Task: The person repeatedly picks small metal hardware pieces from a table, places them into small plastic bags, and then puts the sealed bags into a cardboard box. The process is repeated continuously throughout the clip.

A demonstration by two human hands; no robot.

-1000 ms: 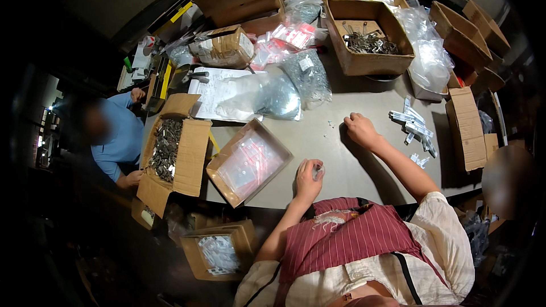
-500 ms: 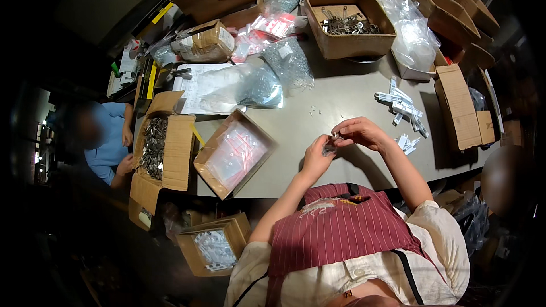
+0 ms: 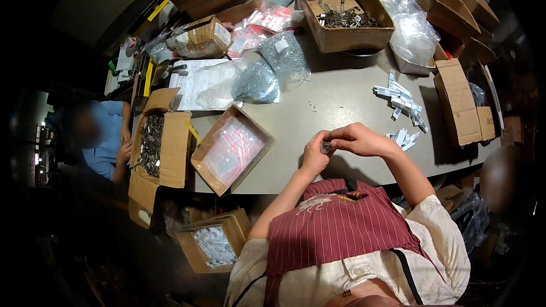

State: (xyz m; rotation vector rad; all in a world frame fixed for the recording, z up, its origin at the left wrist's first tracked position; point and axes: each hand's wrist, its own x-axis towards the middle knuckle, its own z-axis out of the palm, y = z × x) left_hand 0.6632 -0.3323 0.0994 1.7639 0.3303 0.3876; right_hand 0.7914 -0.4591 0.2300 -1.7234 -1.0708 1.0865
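My left hand is closed around what looks like a small clear plastic bag, held just above the near part of the table. My right hand meets it from the right, fingers bent and pressed together at the bag's top. Whatever its fingertips hold is hidden. Beyond my hands, a few tiny screw-like pieces lie on the grey table. Several pale metal strip parts lie in a pile to the right, with a smaller group nearer to me.
To my left stands a carton of flat clear bags, beside a carton of dark metal parts. Another parts box stands at the back. Filled plastic bags lie on papers. A person in blue is at the far left.
My right fingers have come down over the bag's top, and the small shiny piece seen at their tips is now hidden. Both hands have drawn slightly closer together.
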